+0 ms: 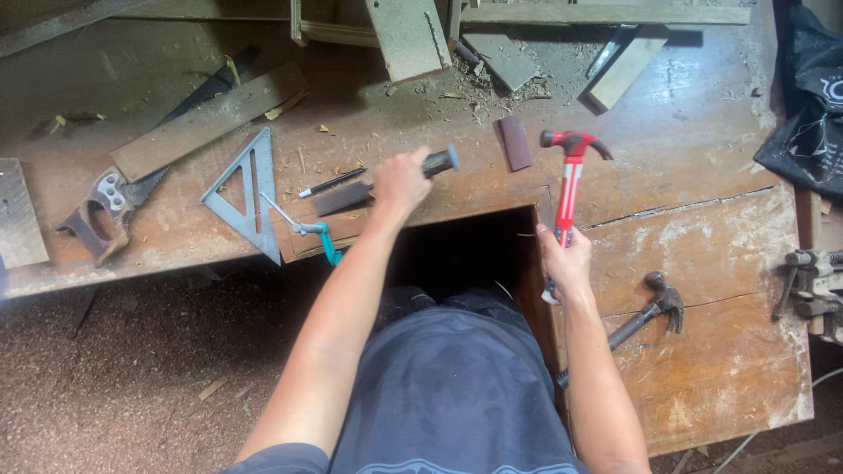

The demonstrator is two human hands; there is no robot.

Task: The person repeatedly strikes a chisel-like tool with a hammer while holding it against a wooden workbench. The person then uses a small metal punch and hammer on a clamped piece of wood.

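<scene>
— What's lying around on the table [702,369]?
— A saw [105,211], a metal triangle square [250,189], a dark hammer [654,307] near the right arm.
— And the red hammer [569,180]?
— Stands lengthwise, head away from the person.
— The hands?
— Right hand [562,259] wraps its handle; left hand [399,180] is closed on a dark-handled tool [439,162].

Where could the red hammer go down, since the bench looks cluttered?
Bare wood lies right of the red hammer, above the crack, out to the black bag. A smaller patch sits below the dark claw hammer. It is crowded around the left hand: speed square, pencil, handsaw.
</scene>
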